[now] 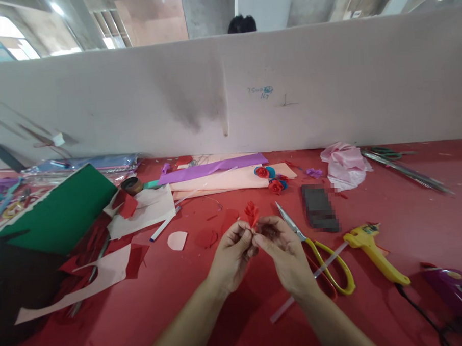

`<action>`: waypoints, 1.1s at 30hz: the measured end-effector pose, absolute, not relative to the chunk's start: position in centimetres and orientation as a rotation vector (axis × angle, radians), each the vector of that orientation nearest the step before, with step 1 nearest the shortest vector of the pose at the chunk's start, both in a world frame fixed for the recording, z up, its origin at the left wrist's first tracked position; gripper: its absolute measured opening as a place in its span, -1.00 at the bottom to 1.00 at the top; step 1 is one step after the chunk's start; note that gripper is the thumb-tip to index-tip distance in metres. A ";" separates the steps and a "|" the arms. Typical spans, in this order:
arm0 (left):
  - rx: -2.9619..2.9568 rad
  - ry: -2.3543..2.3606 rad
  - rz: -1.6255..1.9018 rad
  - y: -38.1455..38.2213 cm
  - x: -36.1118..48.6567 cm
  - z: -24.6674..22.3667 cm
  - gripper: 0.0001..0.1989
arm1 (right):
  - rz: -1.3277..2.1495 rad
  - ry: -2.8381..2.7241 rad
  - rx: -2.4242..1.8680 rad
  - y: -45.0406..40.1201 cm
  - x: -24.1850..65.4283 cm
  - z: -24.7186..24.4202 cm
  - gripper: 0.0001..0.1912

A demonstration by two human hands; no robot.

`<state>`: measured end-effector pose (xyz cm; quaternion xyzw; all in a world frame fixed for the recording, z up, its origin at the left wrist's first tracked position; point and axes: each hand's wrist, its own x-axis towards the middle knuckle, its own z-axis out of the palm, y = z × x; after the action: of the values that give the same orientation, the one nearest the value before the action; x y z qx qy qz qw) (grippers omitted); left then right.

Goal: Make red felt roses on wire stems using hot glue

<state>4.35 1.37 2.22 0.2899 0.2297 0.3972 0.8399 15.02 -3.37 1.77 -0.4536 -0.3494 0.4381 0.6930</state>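
A small red paper flower (251, 213) stands upright between my two hands, its base pinched by the fingertips. My left hand (232, 254) closes on it from the left, thumb against the base. From the right, my right hand (286, 252) pinches the same base with thumb and fingers. Beside my right hand lie scissors (330, 265) with yellow handles, blades apart. Red paper pieces (206, 238) and a pale pink cut piece (177, 240) rest left of my left hand. Finished-looking red and blue flowers (269, 176) lie behind.
On the red table (175, 308) are a yellow glue gun (376, 253) with a clear stick, a dark phone (320, 208), a purple device (450, 286), green board (64, 211) and paper scraps. A white partition (136, 105) stands behind; a person's hair shows above it.
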 end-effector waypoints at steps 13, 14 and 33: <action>0.594 0.485 0.790 1.5 4.3 2.1 -0.79 | 1.014 -0.686 -0.991 -3.0 15.0 1.8 -0.90; 0.589 0.481 0.781 1.5 4.3 2.1 -0.79 | 1.026 -0.677 -0.980 -3.0 15.0 1.7 -0.89; 0.551 0.478 0.757 1.5 4.4 1.6 -0.80 | 1.032 -0.691 -1.026 -3.0 14.8 2.0 -0.86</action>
<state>4.37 1.46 1.58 0.2628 0.2280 0.3614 0.8651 14.79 -3.01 1.98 -0.4591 -0.3092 0.4622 0.6928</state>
